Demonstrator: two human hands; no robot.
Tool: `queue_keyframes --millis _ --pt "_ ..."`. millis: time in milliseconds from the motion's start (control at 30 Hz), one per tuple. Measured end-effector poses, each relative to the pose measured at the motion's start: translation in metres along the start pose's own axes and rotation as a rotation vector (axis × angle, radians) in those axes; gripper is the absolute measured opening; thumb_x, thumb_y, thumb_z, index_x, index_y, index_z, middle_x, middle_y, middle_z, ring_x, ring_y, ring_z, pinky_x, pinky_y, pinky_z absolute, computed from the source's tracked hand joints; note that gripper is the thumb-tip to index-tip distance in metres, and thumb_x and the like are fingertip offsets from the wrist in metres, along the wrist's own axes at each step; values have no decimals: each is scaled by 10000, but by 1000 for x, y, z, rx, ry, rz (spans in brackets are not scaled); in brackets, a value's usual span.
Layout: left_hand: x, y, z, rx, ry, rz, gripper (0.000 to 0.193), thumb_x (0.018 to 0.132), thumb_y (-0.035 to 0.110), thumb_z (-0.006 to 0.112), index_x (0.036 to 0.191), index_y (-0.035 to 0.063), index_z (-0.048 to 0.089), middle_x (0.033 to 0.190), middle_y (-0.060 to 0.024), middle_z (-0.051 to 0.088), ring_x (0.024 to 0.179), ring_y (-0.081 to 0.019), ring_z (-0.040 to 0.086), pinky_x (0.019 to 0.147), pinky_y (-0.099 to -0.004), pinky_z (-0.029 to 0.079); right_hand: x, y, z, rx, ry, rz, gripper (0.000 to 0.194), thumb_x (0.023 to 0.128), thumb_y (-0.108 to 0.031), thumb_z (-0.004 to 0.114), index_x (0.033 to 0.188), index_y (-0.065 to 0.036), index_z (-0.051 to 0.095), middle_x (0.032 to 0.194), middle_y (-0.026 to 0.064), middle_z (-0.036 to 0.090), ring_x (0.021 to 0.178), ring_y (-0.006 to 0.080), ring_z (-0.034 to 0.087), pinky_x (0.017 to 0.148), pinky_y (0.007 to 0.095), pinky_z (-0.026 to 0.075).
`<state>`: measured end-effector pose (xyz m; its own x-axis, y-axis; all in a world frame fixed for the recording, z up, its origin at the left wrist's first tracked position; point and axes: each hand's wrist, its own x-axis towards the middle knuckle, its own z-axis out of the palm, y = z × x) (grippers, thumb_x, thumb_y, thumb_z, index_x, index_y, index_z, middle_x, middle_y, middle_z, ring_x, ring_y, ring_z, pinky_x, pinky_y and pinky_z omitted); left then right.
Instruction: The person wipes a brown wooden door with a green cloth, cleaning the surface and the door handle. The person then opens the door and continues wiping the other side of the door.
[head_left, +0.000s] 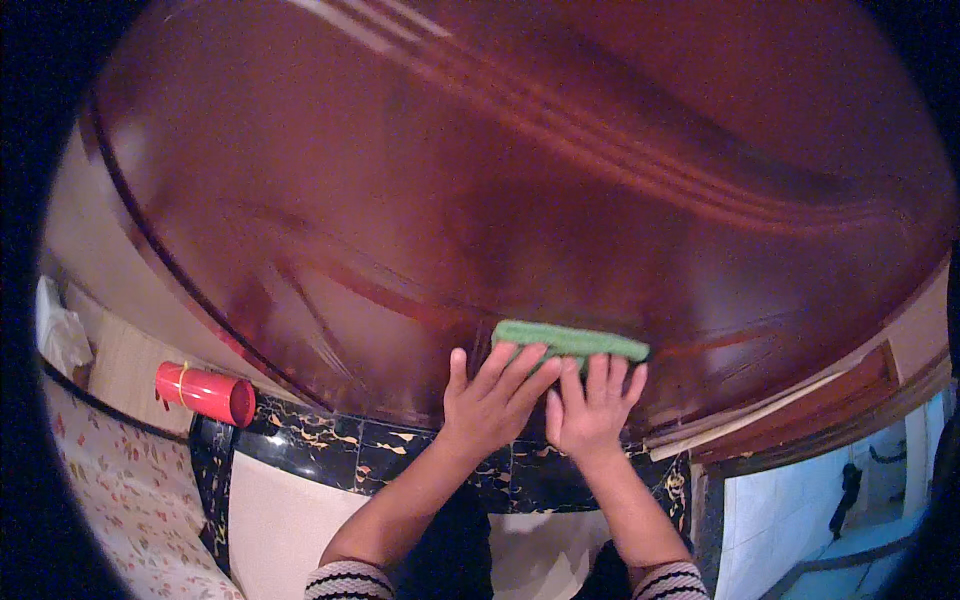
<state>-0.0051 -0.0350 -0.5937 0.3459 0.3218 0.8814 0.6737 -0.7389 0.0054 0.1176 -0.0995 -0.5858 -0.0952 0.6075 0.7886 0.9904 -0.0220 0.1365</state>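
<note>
A folded green cloth (570, 339) lies flat against a glossy dark red panel (420, 187), perhaps a door, near its lower edge. My left hand (491, 401) presses on the left part of the cloth, fingers spread and thumb apart on the panel. Beside it, my right hand (596, 405) rests its fingertips on the right part of the cloth. The hands are close together, and the cloth shows beyond their fingertips. The palms are turned away from view.
A red cylindrical container (206, 393) with a yellow band lies at the lower left, near a white plastic bag (61, 326). Black tiles with gold veining (315, 442) border the floor below the panel. A wooden frame (810, 409) stands at the right, beside a bluish opening.
</note>
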Motion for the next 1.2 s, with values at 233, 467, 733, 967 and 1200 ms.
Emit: queue_keyframes --millis 233,467,733,967,1200 --pt "99 0 -22 -27 101 -5 367 850 250 417 1193 154 506 1294 -15 434 1252 -205 330 1008 -503 135 95 21 -33 -71 285 42 325 820 -303 460 1107 -203 577 1231 81 430 1141 325 376 984 542 166" --pt "9 -15 4 69 -50 201 294 770 274 505 1042 179 562 1089 -14 512 1033 -220 439 872 -506 273 13 -11 14 34 135 159 260 706 -240 574 965 -233 593 1006 22 483 1005 278 438 902 574 258" --pt "-22 -13 19 107 -181 199 276 753 284 524 1014 230 597 1075 74 525 1020 -147 448 877 -427 253 -14 -13 26 51 23 185 258 680 -241 590 936 -240 619 1031 -10 497 1033 264 443 893 575 296" --pt "-44 -7 40 143 -227 292 341 748 286 520 1040 111 530 1129 -149 411 1070 -389 359 886 -583 257 -47 -9 57 66 150 205 242 693 -223 573 927 -247 632 1049 -2 522 1087 273 439 984 535 239" --pt "-195 -18 79 5 -741 381 411 770 182 467 1170 102 520 1219 9 478 1158 -156 392 935 -345 307 -191 -54 116 170 -371 323 287 740 -171 515 1010 -170 612 1096 27 516 1108 256 423 994 493 259"
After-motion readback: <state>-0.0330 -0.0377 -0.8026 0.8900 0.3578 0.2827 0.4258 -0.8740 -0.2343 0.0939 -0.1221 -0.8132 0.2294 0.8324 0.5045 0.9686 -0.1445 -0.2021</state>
